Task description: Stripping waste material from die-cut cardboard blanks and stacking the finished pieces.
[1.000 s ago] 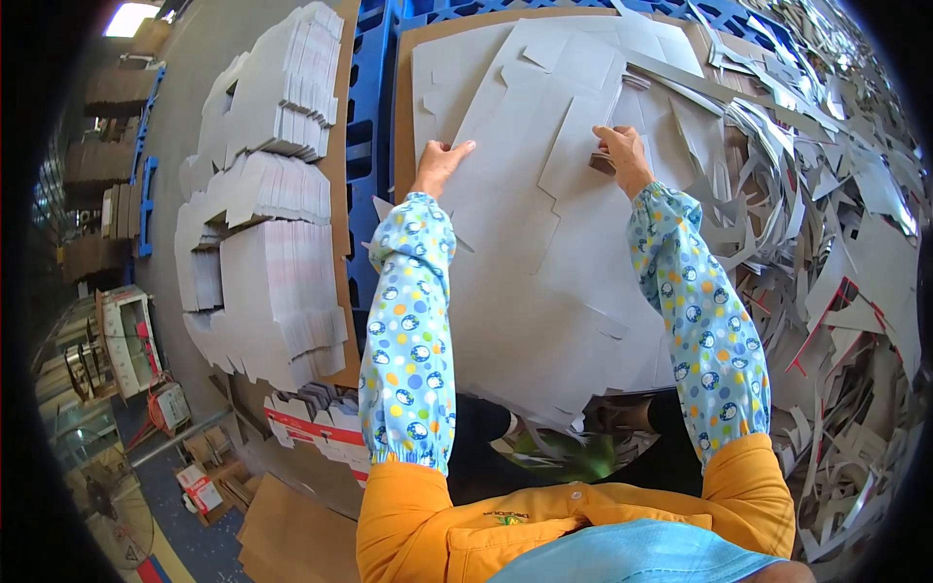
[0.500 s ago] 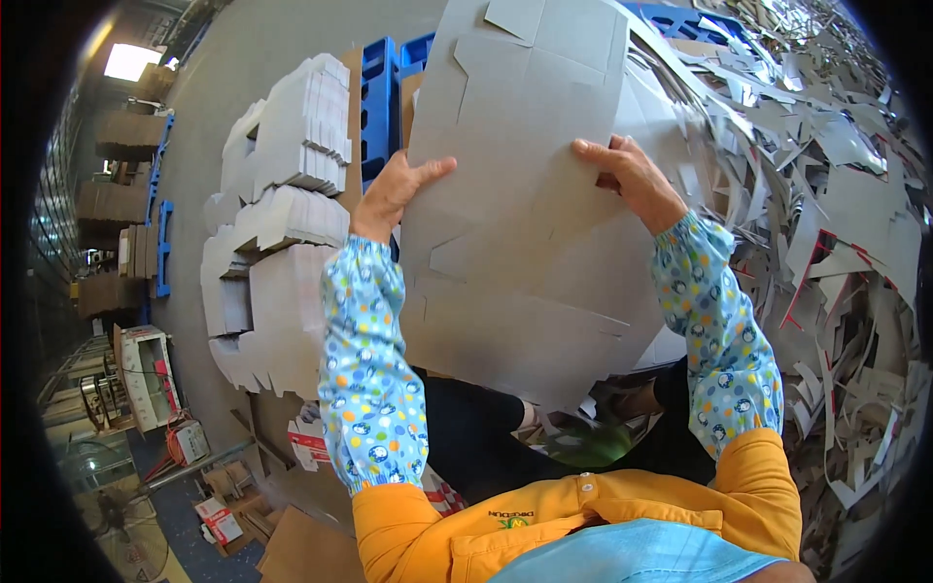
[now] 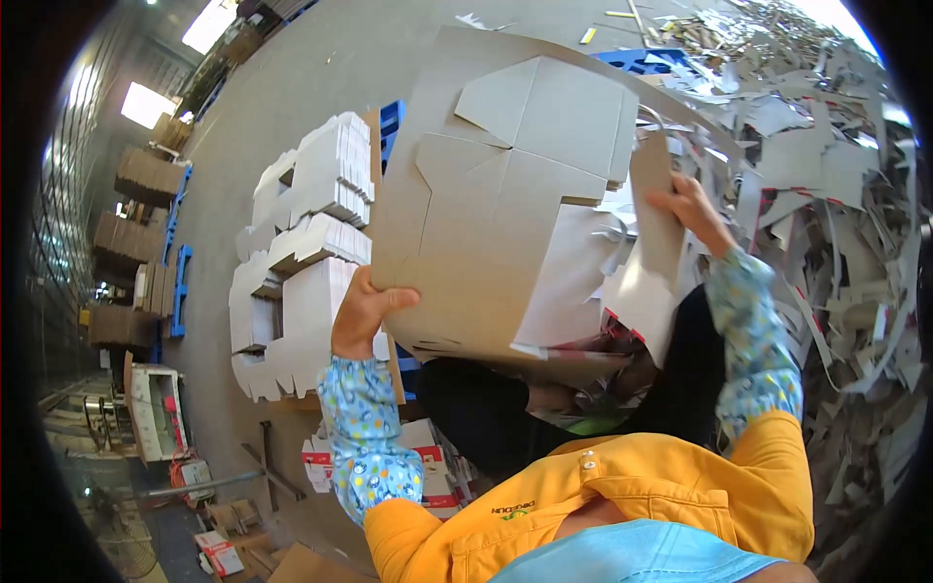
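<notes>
A large grey-brown cardboard sheet (image 3: 476,214) spans the space in front of the worker, raised at a slant above dark-trousered legs (image 3: 476,398), its face marked with creases and cut outlines. The left hand (image 3: 369,309) is clamped on the sheet's near left corner, thumb flat on the face and fingers out of sight at the edge or beneath; such a broad, thin piece probably needs that firm corner hold to keep it from swinging or sagging. The right hand (image 3: 692,209), well apart from the left, pinches a narrow cardboard strip (image 3: 656,194) at the sheet's right side, thumb toward the worker. The strip hangs bent and turned away from the sheet's stepped edge, which suggests the two hands pull against each other, one steadying while the other draws outward; whether strip and sheet join at the far end cannot be told. To the left of the sheet stand stacked pale blanks (image 3: 306,321), notches lined up, presumably squared so that the piles stay upright. To its right spreads a heap of loose offcuts (image 3: 826,194), close enough to the right hand that waste would need little reach. Red-and-white cartons (image 3: 442,466) lie on the sheet's near left side.
</notes>
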### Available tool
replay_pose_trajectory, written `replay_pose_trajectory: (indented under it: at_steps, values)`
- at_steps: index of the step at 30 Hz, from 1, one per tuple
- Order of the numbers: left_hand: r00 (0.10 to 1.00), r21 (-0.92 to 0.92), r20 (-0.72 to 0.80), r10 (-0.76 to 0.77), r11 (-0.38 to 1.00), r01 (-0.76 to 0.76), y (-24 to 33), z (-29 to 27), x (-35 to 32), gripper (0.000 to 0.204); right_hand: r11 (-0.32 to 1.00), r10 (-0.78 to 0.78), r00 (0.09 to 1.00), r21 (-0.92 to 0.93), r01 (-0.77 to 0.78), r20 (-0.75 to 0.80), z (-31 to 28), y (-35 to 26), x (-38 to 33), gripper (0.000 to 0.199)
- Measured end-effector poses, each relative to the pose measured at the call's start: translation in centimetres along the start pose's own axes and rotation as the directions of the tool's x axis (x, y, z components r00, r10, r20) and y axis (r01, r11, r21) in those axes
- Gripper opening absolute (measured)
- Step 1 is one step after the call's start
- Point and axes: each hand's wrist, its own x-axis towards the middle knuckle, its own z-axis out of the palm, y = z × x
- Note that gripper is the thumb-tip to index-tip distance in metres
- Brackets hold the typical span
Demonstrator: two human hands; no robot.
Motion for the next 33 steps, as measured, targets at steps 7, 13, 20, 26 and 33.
replay_pose_trajectory:
  at_steps: [7, 13, 20, 26, 33]
  values:
    - [0.957, 0.067, 0.279, 0.078, 0.993, -0.100, 0.7, 5.8, -0.4, 0.015, 0.674, 0.263, 0.922, 0.738, 0.035, -0.284, 11.9, 5.2, -5.7, 0.026]
    - [1.000, -0.048, -0.010, -0.007, 0.999, 0.007, -0.3, 6.3, -0.2, 0.022, 0.805, -0.034, 0.894, 0.517, 0.289, -0.447, 16.2, -0.1, -1.5, 0.033]
    - [0.986, -0.019, 0.028, -0.163, 0.986, 0.164, -1.1, 6.1, 1.3, 0.030, 0.269, -0.034, 0.984, 0.950, -0.162, 0.177, 14.7, -6.9, -6.9, 0.033]
    - [0.975, 0.221, -0.208, 0.079, 0.975, -0.032, -0.1, 9.6, 3.0, 0.045, 0.440, 0.175, 0.981, 0.898, -0.004, -0.081, 14.8, -7.8, -7.3, 0.026]
    - [0.929, 0.227, -0.371, 0.014, 0.971, 0.076, -2.4, 9.0, 5.5, 0.041, 0.361, 0.204, 0.969, 0.931, 0.059, -0.141, 14.3, -6.1, -8.1, 0.026]
